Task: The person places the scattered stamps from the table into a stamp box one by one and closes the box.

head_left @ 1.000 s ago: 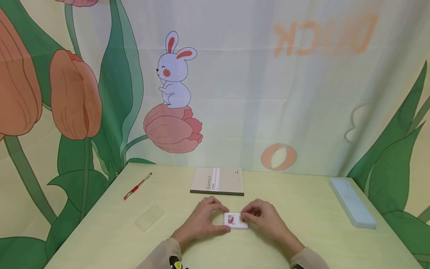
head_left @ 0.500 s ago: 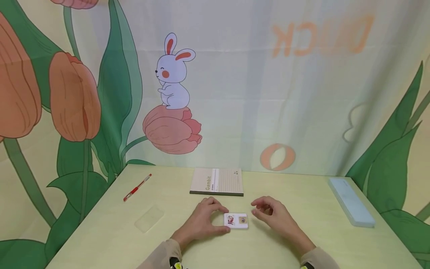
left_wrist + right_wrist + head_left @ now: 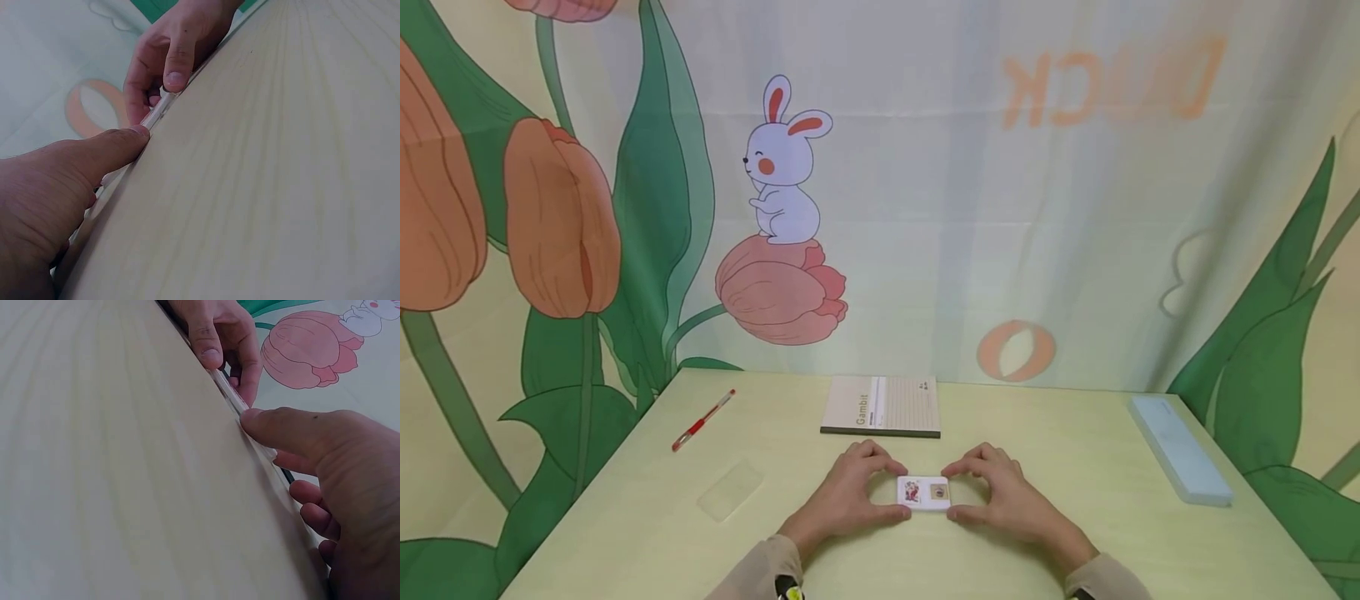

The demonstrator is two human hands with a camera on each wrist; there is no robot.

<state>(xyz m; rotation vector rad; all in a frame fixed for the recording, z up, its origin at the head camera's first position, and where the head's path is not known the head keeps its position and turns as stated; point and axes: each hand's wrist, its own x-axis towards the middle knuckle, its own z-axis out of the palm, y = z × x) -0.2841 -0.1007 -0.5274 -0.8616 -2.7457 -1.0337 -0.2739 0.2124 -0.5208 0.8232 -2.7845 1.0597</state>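
Note:
A small flat white rectangular piece (image 3: 925,493) lies on the table between both hands, its upper face carrying a colourful picture sticker at left and a brownish square sticker at right. My left hand (image 3: 847,492) grips its left end, forefinger at the far corner and thumb at the near one. On the right end my right hand (image 3: 1006,498) holds the matching corners the same way. From the side, the left wrist view shows the white piece (image 3: 160,109) as a thin slab between the thumbs. Its underside is hidden.
A transparent rectangular piece (image 3: 730,490) lies left of the hands, with a red pen (image 3: 703,420) beyond it. A beige notebook (image 3: 882,406) sits behind the hands. Near the right table edge stands a long pale-blue case (image 3: 1180,450). A printed curtain (image 3: 910,250) hangs behind the table.
The right hand let go of the brownish sticker on the white piece and drew off to the right. It then came back to grip the right end. The left hand kept its place.

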